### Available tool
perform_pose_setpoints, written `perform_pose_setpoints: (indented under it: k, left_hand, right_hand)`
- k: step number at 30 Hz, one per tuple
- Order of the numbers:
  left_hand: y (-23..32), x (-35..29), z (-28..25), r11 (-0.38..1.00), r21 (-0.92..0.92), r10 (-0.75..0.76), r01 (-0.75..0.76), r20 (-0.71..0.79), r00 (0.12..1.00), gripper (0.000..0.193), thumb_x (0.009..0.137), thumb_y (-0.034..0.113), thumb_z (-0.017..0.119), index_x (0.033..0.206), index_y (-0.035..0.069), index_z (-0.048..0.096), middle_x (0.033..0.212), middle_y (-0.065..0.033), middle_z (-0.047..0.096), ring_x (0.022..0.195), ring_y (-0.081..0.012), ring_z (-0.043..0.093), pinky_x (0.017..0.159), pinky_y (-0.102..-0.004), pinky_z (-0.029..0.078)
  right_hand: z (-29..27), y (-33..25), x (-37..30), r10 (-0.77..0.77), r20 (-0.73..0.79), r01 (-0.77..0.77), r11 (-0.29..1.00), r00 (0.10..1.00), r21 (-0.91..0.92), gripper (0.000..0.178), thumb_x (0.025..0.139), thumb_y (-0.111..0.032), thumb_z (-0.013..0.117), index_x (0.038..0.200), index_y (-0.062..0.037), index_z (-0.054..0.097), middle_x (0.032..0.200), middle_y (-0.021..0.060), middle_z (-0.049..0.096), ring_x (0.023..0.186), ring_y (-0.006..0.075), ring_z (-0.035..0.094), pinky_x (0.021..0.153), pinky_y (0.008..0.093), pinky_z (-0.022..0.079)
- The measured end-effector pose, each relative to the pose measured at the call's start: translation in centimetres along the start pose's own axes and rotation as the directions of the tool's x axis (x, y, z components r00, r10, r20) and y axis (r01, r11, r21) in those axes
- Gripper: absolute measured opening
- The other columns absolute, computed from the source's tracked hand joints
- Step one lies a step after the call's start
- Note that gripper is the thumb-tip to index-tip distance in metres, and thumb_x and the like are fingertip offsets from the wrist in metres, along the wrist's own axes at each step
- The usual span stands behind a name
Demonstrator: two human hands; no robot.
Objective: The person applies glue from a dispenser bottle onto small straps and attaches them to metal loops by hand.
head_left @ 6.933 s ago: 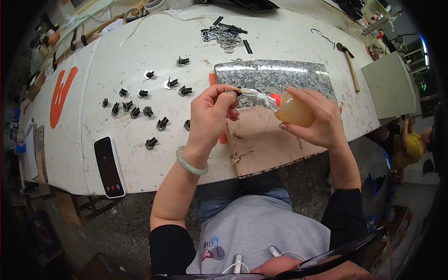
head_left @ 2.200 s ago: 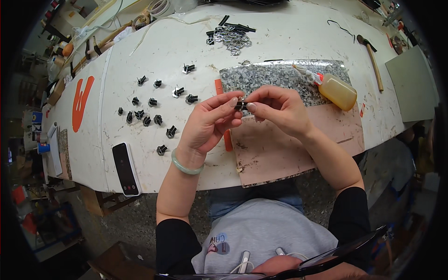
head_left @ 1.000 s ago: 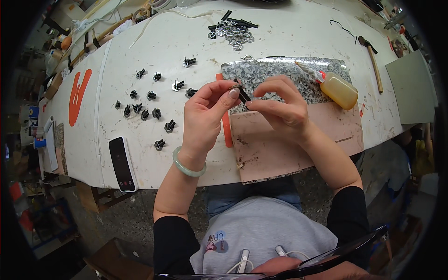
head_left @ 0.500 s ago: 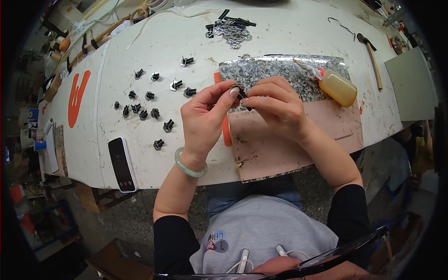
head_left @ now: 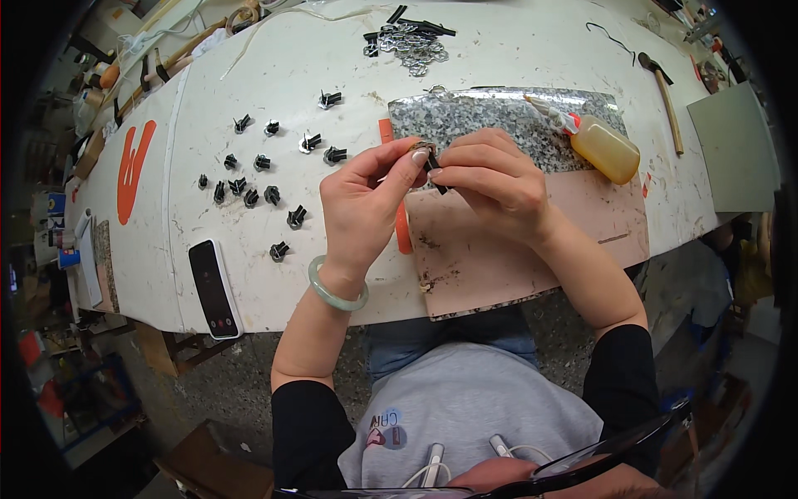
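My left hand [head_left: 366,195] pinches a small metal buckle [head_left: 422,145] between thumb and forefinger, its outline mostly covered by the fingertips. A short black strip [head_left: 440,188] hangs from it, and the fingers of my right hand [head_left: 503,179] are closed on that strip. Whether the strip passes fully through the metal is hidden. Both hands are over the near-left part of a slab, grey speckled stone [head_left: 474,121] at the far side and a pinkish sheet [head_left: 524,241] nearer me. To the left lie several metal pieces with black strips folded on them, one being this finished-looking piece [head_left: 296,217].
A heap of silver metal buckles [head_left: 420,51] and loose black strips [head_left: 431,28] sits at the back. An amber glue bottle [head_left: 607,151] lies on the slab. A hammer [head_left: 665,104] rests at right, a phone [head_left: 214,289] at left, beside an orange cutout [head_left: 133,175].
The view has shifted slightly, so the table appears a little higher. Both hands keep their hold on the buckle and strip; a bit more of the strip shows below the fingers.
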State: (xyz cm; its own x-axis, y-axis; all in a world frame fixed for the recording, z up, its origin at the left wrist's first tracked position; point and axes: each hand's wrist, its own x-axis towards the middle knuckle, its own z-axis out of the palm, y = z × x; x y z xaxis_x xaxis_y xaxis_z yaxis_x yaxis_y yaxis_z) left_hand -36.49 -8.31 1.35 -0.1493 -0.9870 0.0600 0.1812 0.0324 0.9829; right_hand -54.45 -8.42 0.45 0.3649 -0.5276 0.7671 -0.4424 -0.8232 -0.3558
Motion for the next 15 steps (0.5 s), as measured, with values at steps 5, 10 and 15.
perform_pose_setpoints:
  k: [5, 10, 15]
  left_hand:
    - [0.05, -0.30, 0.08, 0.999, 0.017, -0.027, 0.027, 0.020, 0.999, 0.020, 0.085, 0.003, 0.062, 0.102, -0.007, 0.063, 0.087, -0.0092, 0.067, 0.076, -0.0112, 0.063, 0.069, -0.0217, 0.053]
    - [0.13, -0.21, -0.26, 0.997, 0.031, -0.078, 0.076, 0.094, 0.992, 0.021, 0.085, 0.005, 0.062, 0.103, -0.007, 0.062, 0.085, -0.0089, 0.066, 0.074, -0.0113, 0.063, 0.069, -0.0222, 0.053]
    - [-0.11, 0.35, -0.33, 0.988, -0.020, -0.150, 0.156, 0.170, 0.974, 0.023, 0.088, 0.009, 0.060, 0.105, -0.006, 0.060, 0.087, -0.0088, 0.066, 0.072, -0.0133, 0.064, 0.068, -0.0247, 0.054]
  right_hand:
    - [0.00, -0.37, -0.20, 0.022, -0.018, -0.022, 0.999, 1.000, 0.028, 0.025, 0.062, 0.003, 0.067, 0.086, -0.0059, 0.067, 0.086, 0.0059, 0.063, 0.080, 0.0220, 0.060, 0.070, 0.0311, 0.046]
    - [-0.15, -0.53, -0.09, 0.122, -0.041, -0.115, 0.984, 0.992, 0.139, 0.028, 0.062, 0.010, 0.066, 0.086, -0.0047, 0.067, 0.086, 0.0071, 0.063, 0.080, 0.0212, 0.060, 0.067, 0.0298, 0.048]
    - [0.12, -0.60, 0.16, 0.346, -0.014, -0.318, 0.878, 0.938, 0.357, 0.025, 0.068, 0.014, 0.061, 0.088, -0.0007, 0.066, 0.092, 0.0109, 0.065, 0.084, 0.0211, 0.064, 0.072, 0.0287, 0.053]
